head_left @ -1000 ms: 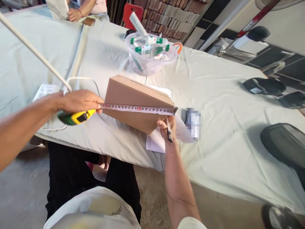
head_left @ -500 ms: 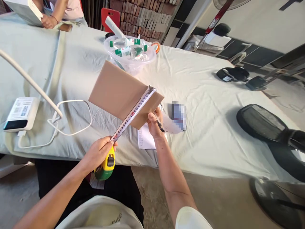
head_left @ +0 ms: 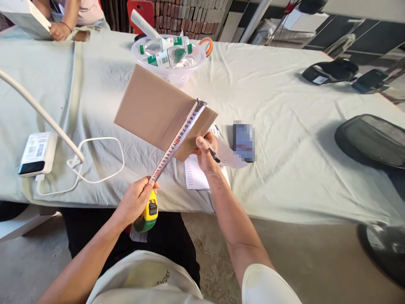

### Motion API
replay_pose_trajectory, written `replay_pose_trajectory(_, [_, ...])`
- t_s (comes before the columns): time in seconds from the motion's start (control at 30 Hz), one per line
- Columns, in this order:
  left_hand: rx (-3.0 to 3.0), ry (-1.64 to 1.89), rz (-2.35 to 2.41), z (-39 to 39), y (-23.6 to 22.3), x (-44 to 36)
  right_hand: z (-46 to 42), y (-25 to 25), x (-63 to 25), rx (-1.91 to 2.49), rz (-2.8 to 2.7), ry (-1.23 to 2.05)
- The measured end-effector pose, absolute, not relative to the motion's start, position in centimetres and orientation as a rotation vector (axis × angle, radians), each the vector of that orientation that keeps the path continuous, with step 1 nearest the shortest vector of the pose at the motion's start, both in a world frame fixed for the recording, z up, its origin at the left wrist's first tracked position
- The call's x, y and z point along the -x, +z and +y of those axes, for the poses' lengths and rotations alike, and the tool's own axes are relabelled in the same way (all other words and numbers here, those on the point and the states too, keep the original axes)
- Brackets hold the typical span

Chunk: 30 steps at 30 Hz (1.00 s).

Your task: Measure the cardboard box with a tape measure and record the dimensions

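Note:
My right hand grips the near corner of a brown cardboard box and holds it tilted above the table edge; a black pen is tucked in the same fingers. My left hand is closed round a yellow and green tape measure. Its tape blade runs up across the box's near face, and its hook sits on the box's top corner.
A sheet of paper and a phone lie on the cloth-covered table by the box. Behind stands a clear bowl of bottles. At left, a white power bank with cable. Another person's hand at far left.
The tape measure swung from lying level along the box's long edge to running diagonally up its short side. My left hand dropped below the table edge; the box tilted up.

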<state>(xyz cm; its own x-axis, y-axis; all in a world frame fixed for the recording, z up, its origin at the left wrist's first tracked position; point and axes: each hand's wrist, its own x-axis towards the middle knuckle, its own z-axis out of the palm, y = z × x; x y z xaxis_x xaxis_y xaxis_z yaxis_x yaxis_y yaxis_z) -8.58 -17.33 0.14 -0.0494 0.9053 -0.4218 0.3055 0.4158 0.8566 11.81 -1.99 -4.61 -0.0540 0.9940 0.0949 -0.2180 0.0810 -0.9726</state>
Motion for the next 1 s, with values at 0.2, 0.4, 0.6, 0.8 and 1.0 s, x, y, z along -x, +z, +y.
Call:
replay_pose_trajectory(0.2, [-0.863, 0.797, 1.467, -17.7, -0.3, 9.8, -1.5, -5.0, -10.1, 0.964, -1.338, 1.156])
replay_pose_trajectory(0.4, [-0.739, 0.856, 1.404, -17.4, -0.4, 10.1, -1.2, -5.4, -9.6, 0.957, -1.546, 1.187])
replay_pose_trajectory(0.6, [-0.705, 0.878, 1.316, -16.2, 0.0, 8.9, -2.4, -3.4, -12.3, 1.034, -1.677, 1.359])
replay_pose_trajectory(0.8, [-0.745, 0.828, 1.287, -15.1, 0.0, 8.1, -4.3, -1.2, -17.5, 1.344, -1.934, 1.463])
replay_pose_trajectory(1.0, [-0.746, 0.793, 1.199, -13.3, 0.1, 6.9, -4.5, -1.1, -18.5, 1.514, -2.111, 0.806])
